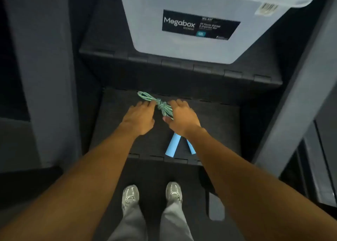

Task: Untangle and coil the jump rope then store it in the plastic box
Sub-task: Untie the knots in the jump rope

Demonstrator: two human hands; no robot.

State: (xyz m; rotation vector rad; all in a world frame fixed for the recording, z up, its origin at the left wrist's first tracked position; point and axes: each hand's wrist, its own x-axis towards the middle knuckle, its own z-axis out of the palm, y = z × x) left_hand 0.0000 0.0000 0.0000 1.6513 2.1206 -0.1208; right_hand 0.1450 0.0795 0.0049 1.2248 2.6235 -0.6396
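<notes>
A teal jump rope (160, 105) lies bundled and knotted on a dark foam-mat step, a loop sticking out to the upper left. Its two light blue handles (173, 146) rest lower down, partly under my right wrist. My left hand (139, 117) lies flat just left of the knot, fingertips touching the cord. My right hand (181, 115) covers the bundle's right side, thumb under the strands; the grasp itself is hidden. The translucent plastic box (191, 45), labelled Megabox, stands on the higher step behind, its opening out of view.
The steps are covered in dark interlocking foam mats (218, 124). Grey padded walls (45, 76) rise on both sides. My two feet in pale shoes (151, 195) stand on the floor mat below.
</notes>
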